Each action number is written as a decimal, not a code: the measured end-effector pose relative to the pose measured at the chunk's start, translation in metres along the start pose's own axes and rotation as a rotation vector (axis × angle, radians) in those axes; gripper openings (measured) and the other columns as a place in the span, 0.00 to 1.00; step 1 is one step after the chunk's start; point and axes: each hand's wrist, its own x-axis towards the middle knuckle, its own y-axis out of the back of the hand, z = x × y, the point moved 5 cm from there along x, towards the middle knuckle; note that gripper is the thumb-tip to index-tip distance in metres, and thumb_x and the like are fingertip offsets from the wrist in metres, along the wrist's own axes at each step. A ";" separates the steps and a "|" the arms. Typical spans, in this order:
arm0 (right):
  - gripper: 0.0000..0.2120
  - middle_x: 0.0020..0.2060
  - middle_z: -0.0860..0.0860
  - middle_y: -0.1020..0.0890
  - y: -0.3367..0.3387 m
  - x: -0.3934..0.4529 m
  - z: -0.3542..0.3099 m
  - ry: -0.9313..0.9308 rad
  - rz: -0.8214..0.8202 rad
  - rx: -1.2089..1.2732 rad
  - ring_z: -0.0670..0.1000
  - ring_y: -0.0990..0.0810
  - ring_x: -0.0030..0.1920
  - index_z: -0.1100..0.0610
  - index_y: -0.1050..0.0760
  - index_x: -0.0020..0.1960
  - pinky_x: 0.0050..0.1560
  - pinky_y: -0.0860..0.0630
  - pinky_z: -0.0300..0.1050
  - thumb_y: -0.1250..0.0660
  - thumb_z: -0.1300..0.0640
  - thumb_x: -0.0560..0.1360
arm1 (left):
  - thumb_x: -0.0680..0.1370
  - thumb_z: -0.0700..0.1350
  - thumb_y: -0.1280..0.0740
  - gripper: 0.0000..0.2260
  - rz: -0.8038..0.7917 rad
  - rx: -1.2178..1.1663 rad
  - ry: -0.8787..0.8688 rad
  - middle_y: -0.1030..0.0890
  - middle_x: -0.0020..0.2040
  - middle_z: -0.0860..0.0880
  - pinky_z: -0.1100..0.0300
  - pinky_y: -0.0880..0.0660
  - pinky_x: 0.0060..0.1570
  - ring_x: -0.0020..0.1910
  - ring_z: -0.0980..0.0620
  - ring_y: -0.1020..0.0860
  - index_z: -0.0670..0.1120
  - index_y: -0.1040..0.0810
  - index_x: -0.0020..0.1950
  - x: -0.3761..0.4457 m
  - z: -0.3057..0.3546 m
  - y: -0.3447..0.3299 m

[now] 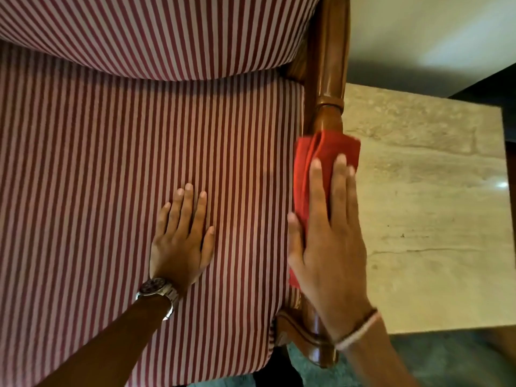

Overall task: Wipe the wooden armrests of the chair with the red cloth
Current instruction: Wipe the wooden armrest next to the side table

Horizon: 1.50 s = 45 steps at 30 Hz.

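Note:
The chair has a red-and-white striped seat cushion (111, 163) and a polished wooden armrest (331, 65) running along its right side. A red cloth (310, 155) is draped over the middle of that armrest. My right hand (329, 233) lies flat on top of the cloth, fingers pointing away from me, pressing it onto the wood. My left hand (181, 241), with a metal wristwatch, rests palm-down on the seat cushion with fingers spread and holds nothing. The other armrest is out of view.
A beige stone-topped side table (432, 219) stands right beside the armrest. The striped backrest (153, 32) fills the top of the view. Greenish carpet (418, 358) shows at the bottom right, and a pale wall is behind the table.

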 end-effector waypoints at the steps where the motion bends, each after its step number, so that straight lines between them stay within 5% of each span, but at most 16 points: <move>1: 0.37 0.84 0.57 0.55 -0.003 -0.009 0.002 0.001 -0.004 -0.011 0.58 0.54 0.84 0.53 0.55 0.84 0.80 0.37 0.60 0.40 0.49 0.82 | 0.83 0.54 0.50 0.28 0.005 0.005 0.000 0.44 0.81 0.38 0.43 0.44 0.79 0.81 0.41 0.45 0.41 0.44 0.81 0.000 0.000 -0.001; 7: 0.36 0.84 0.58 0.55 0.009 0.086 -0.004 -0.050 0.040 0.019 0.60 0.53 0.84 0.52 0.56 0.84 0.79 0.35 0.58 0.41 0.48 0.83 | 0.83 0.54 0.50 0.28 0.013 -0.016 0.000 0.44 0.81 0.38 0.42 0.43 0.78 0.81 0.41 0.45 0.41 0.44 0.80 0.001 0.001 -0.001; 14: 0.36 0.84 0.58 0.52 -0.004 -0.017 0.000 -0.023 0.026 -0.056 0.60 0.51 0.84 0.51 0.51 0.84 0.81 0.43 0.56 0.38 0.51 0.82 | 0.84 0.54 0.52 0.28 0.011 -0.008 0.002 0.43 0.81 0.37 0.41 0.41 0.78 0.81 0.40 0.43 0.40 0.43 0.80 -0.002 0.001 0.003; 20: 0.35 0.83 0.59 0.52 0.011 0.090 -0.011 -0.024 0.073 -0.062 0.61 0.53 0.84 0.52 0.52 0.84 0.82 0.42 0.58 0.41 0.51 0.82 | 0.83 0.54 0.52 0.28 0.011 -0.035 -0.005 0.44 0.81 0.37 0.42 0.45 0.79 0.81 0.40 0.45 0.40 0.44 0.80 -0.001 0.002 0.003; 25: 0.35 0.84 0.59 0.51 0.002 0.025 -0.001 -0.021 0.062 -0.049 0.60 0.51 0.84 0.53 0.52 0.84 0.82 0.43 0.54 0.41 0.48 0.82 | 0.83 0.54 0.51 0.28 -0.001 -0.050 0.007 0.42 0.81 0.37 0.42 0.43 0.79 0.81 0.40 0.44 0.40 0.41 0.79 -0.001 0.002 0.005; 31: 0.37 0.83 0.60 0.54 0.010 0.093 -0.007 -0.072 0.073 -0.007 0.61 0.52 0.83 0.55 0.55 0.84 0.80 0.38 0.58 0.44 0.41 0.83 | 0.83 0.54 0.50 0.28 0.021 -0.059 0.009 0.42 0.81 0.38 0.42 0.42 0.78 0.81 0.41 0.44 0.40 0.42 0.80 0.000 0.001 0.002; 37: 0.39 0.83 0.60 0.53 -0.001 0.011 0.005 -0.012 0.030 -0.020 0.60 0.52 0.83 0.55 0.55 0.84 0.76 0.31 0.61 0.45 0.37 0.82 | 0.83 0.55 0.52 0.28 0.004 -0.047 0.011 0.43 0.81 0.38 0.42 0.43 0.78 0.81 0.41 0.45 0.40 0.43 0.80 0.000 0.001 -0.001; 42: 0.42 0.83 0.60 0.55 0.010 0.098 -0.004 -0.057 0.063 -0.015 0.61 0.53 0.84 0.55 0.56 0.84 0.78 0.33 0.59 0.45 0.34 0.81 | 0.84 0.54 0.52 0.28 0.002 -0.041 0.009 0.43 0.81 0.38 0.43 0.44 0.79 0.81 0.42 0.45 0.41 0.44 0.80 0.001 0.001 0.000; 45: 0.42 0.83 0.59 0.56 0.003 0.047 0.001 -0.032 0.030 0.022 0.59 0.55 0.84 0.54 0.57 0.84 0.80 0.37 0.60 0.44 0.34 0.81 | 0.83 0.54 0.51 0.28 -0.005 -0.064 0.009 0.43 0.81 0.38 0.43 0.45 0.79 0.81 0.42 0.45 0.40 0.43 0.80 -0.002 0.003 0.002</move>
